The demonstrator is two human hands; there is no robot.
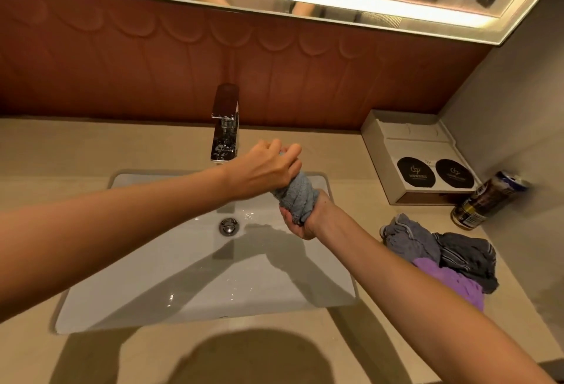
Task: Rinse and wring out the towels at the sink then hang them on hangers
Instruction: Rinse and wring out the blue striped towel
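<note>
Nearest the camera is the front strip of the tabletop (351,350), at six o'clock, with a big dark shadow on it. Both bare arms reach out over it.

At nine o'clock the left arm comes in across the white sink (122,292). The sink has water drops in it. The shiny tap (225,121) stands behind it at twelve o'clock. No water can be seen running from it. The round drain (229,226) sits in the middle.

The left hand (265,170) is curled tight round the top end of a blue towel (294,197). The towel is rolled into a thick rope with twist lines on it. It hangs in the air over the back right part of the sink, at two o'clock from the drain. Its long way runs from twelve o'clock down to six o'clock.

The right hand (300,222) is palm up, and its fingers wrap the bottom end. So the towel lies right between the two hands. The left hand holds the far end, and the right hand holds the near end, closer to the person. This looks like the squeezing step. More water will likely come out if the hands turn opposite ways.

At four o'clock a pile of towels (442,255) lies on the tabletop, grey, dark and purple. Behind it at two o'clock is a white box (412,151). A can (485,200) stands beside the box. No hangers are in view.
</note>
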